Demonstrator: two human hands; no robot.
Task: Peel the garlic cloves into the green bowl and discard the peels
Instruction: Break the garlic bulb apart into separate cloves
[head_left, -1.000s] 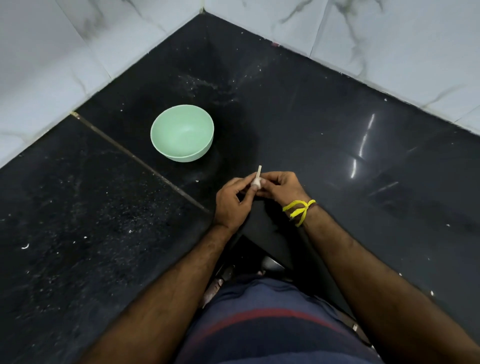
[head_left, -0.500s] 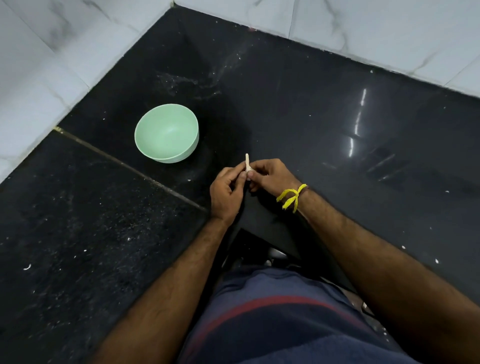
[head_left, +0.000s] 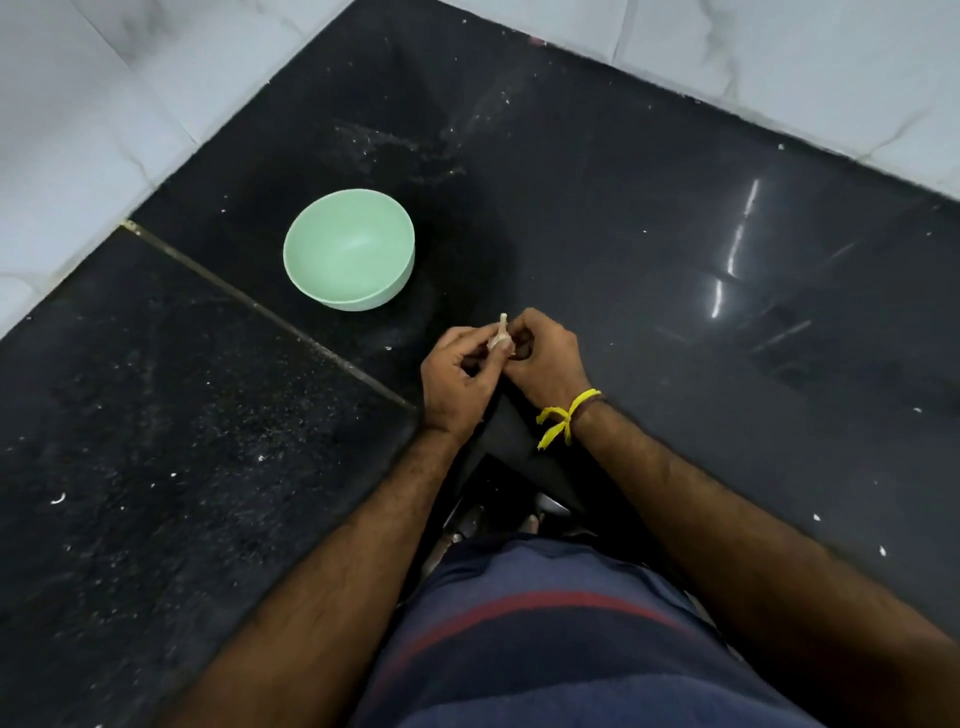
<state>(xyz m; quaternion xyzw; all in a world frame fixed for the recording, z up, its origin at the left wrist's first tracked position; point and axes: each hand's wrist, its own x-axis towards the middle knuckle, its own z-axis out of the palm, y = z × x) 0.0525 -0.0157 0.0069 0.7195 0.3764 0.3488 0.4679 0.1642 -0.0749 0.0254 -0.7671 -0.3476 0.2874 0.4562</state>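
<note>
Both hands are now sitting closer to the pale green round plastic bowl (head_left: 349, 248) than a moment ago, and the clove is turning between your fingertips.

Your left hand (head_left: 457, 376) and right hand (head_left: 545, 358) are both pinching one small papery-white garlic clove (head_left: 500, 336) with its stalk pointing up, held above the glossy black stone counter (head_left: 649, 218). That bowl is sitting near, looking empty. Loosened skin or the slippery clove could be dropping onto the speckled counter, since you are peeling beside the bowl, not over it.
</note>
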